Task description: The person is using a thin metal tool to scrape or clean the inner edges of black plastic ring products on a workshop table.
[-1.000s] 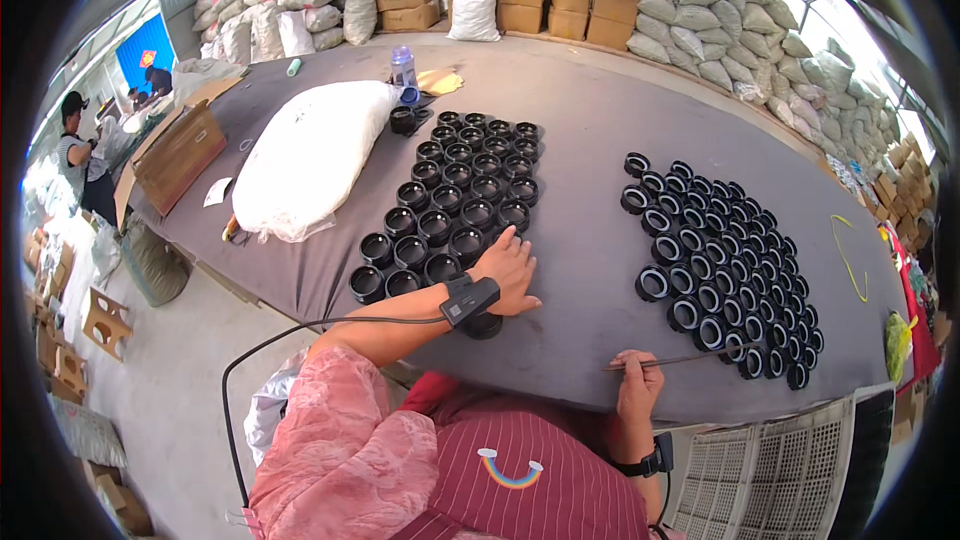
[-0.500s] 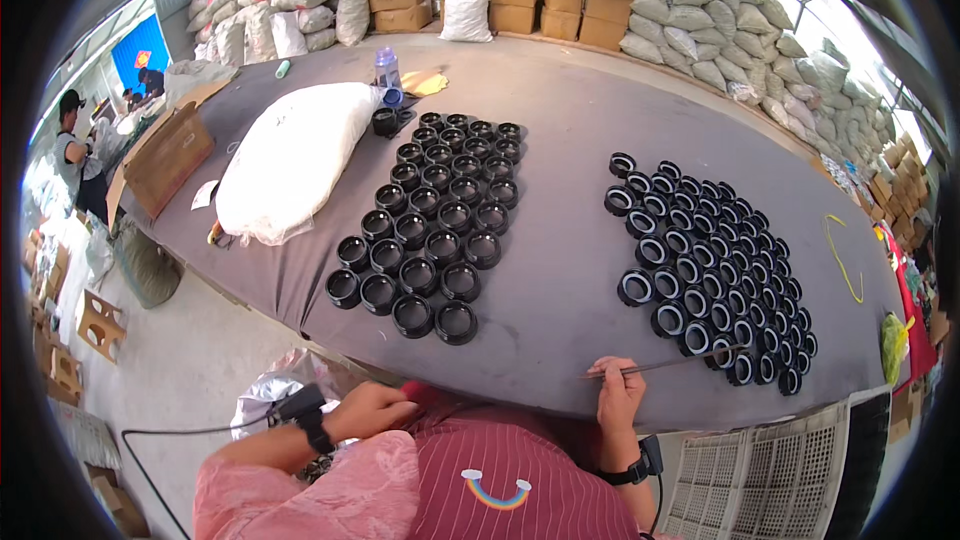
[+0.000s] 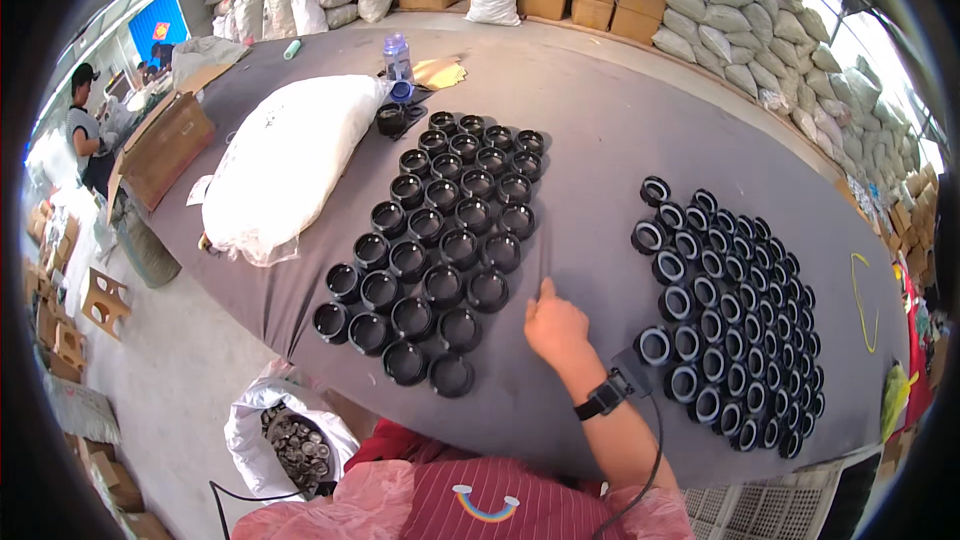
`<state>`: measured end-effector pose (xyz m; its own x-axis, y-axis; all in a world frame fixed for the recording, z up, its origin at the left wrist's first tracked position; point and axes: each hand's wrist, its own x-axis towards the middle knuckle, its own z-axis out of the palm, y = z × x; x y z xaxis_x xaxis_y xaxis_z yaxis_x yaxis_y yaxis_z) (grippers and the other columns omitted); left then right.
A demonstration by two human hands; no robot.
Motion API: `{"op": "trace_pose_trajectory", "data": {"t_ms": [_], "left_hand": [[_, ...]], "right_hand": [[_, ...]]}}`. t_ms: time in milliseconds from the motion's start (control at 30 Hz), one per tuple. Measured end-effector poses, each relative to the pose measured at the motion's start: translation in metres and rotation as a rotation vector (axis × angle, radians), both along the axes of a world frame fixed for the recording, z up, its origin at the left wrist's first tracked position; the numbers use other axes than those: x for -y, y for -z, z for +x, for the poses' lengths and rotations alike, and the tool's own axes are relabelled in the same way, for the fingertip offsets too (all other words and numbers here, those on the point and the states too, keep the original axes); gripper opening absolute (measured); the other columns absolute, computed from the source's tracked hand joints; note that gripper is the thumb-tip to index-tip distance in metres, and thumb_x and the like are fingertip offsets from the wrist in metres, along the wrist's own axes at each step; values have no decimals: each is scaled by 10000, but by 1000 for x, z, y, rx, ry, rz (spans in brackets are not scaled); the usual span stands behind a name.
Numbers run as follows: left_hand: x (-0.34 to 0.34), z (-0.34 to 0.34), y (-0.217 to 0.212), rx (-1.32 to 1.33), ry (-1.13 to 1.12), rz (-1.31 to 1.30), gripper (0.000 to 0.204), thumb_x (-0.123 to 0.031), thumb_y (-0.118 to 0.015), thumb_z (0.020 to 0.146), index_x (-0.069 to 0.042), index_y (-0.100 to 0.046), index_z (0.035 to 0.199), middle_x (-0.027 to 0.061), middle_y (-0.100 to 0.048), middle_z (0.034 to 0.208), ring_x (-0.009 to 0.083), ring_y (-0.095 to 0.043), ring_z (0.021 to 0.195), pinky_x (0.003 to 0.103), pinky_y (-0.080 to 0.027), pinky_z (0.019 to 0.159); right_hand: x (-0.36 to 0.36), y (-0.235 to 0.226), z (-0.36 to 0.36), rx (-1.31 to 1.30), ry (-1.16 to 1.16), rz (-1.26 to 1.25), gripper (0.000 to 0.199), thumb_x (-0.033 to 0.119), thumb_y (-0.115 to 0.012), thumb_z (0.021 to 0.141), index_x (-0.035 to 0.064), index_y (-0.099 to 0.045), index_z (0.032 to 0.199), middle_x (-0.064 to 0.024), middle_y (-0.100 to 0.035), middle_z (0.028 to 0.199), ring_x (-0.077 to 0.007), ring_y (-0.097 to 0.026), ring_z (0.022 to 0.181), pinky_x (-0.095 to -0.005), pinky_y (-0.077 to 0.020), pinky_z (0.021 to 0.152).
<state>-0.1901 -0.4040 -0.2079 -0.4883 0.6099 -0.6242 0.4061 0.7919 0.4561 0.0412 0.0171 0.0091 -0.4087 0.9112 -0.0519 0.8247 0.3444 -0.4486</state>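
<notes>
My right hand (image 3: 557, 330) is over the grey cloth-covered table, between two groups of black round pieces. Its index finger points away from me and the other fingers are curled; whatever they hold is hidden. Left of it stand rows of black ring-shaped pieces (image 3: 411, 318), their hollow sides up. To its right, a denser group of black rings (image 3: 711, 324) shows pale inner rims, tilted toward me. My left hand is out of view. An open white sack (image 3: 248, 440) by the table's near edge holds many small, round, metallic-looking pieces (image 3: 295, 445).
On the table's left lie a big white bag (image 3: 290, 155) and an open cardboard box (image 3: 165, 155). A bottle (image 3: 397, 60) stands at the back near yellow material (image 3: 438, 73). Right are a yellow cord (image 3: 858, 302) and crates (image 3: 770, 510). Another person (image 3: 85, 130) stands far left.
My right hand has moved left and farther over the table, from beside the right group; the thin stick it held no longer shows clearly. My left hand has left view, uncovering the sack.
</notes>
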Motion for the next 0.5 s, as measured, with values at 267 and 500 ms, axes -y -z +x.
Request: {"op": "trace_pose_trajectory", "data": {"t_ms": [267,500], "left_hand": [[-52,45,-4,52,-70,-34,334,-339,-609,923,-26,-727,924,153,-702,796,306,-705,838,419,-569,743],[-84,83,6,142,50,-16,331,-339,-609,919,-29,-726,912,148,-700,791,305,-704,839,420,-571,742]], "right_hand": [[-9,4,9,-78,-34,-139,562,276,-520,978,-65,-442,1417,-250,-720,868,-451,-703,823,-536,-541,785],[33,7,50,-264,124,-137,460,189,-611,955,10,-515,1368,-187,-685,769,-397,-688,721,-476,-536,664]]}}
